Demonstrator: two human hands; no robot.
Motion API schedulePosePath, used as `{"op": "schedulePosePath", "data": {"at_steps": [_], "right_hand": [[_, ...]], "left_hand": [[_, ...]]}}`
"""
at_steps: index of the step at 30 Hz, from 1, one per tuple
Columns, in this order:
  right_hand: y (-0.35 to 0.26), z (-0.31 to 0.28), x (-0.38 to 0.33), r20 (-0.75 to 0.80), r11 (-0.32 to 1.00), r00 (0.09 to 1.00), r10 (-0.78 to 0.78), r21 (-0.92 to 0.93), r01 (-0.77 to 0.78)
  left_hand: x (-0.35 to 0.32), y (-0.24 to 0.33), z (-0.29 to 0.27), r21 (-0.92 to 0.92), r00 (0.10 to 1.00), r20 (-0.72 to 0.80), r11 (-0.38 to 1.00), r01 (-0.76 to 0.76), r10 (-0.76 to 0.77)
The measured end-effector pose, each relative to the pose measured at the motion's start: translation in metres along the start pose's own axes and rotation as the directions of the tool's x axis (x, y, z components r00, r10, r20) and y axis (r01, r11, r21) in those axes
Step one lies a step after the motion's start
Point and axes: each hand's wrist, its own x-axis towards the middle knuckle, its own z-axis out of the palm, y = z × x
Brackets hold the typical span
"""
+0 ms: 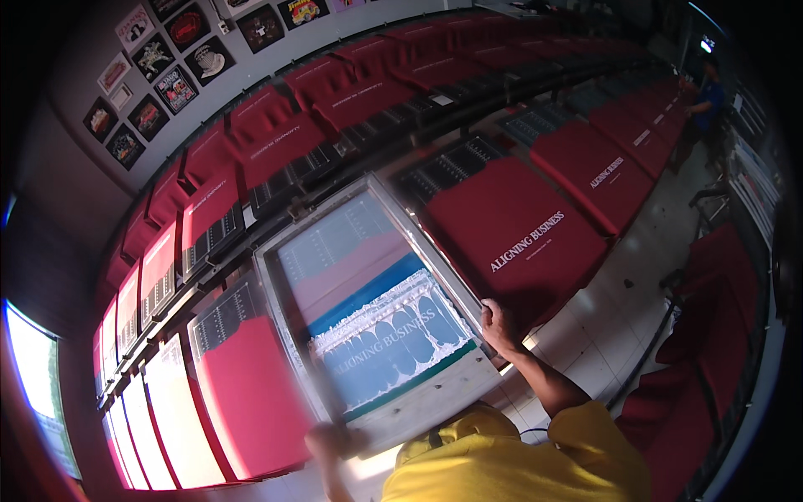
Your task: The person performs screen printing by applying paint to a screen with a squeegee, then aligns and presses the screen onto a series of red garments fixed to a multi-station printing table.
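A screen printing frame (pixel 418 410) lies tilted in front of me, over a board in the near row. Its mesh carries white ink smeared around a blue stencil area (pixel 393 339) with lettering. My right hand (pixel 500 329) is closed around the frame's right rail, near its lower corner. At the frame's lower left corner is my left hand (pixel 328 442), blurred by motion, so its fingers cannot be made out. Just right of the frame, a red shirt (pixel 519 238) with white lettering is spread on a dark board. A red shirt (pixel 251 376) without visible print lies to the left.
Long rows of boards with red shirts (pixel 351 96) run behind the frame, many printed in white. A metal rail (pixel 335 188) runs between rows. Red cloth (pixel 669 418) hangs at the right. A person in blue (pixel 711 100) stands far right. Pictures (pixel 186 27) cover the wall.
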Motion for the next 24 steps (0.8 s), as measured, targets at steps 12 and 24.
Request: {"op": "schedulePosePath", "data": {"at_steps": [12,24], "right_hand": [[0.007,-0.010,0.002,0.070,0.990,0.994,0.082,0.110,-0.089],[0.051,0.017,0.004,0.111,0.976,0.993,-0.044,0.219,0.019]], "left_hand": [[-0.023,0.029,-0.027,-0.617,0.976,-0.087,0.780,0.106,-0.202],[-0.060,-0.004,0.032,-0.715,0.846,-0.230,0.674,0.189,-0.481]]}}
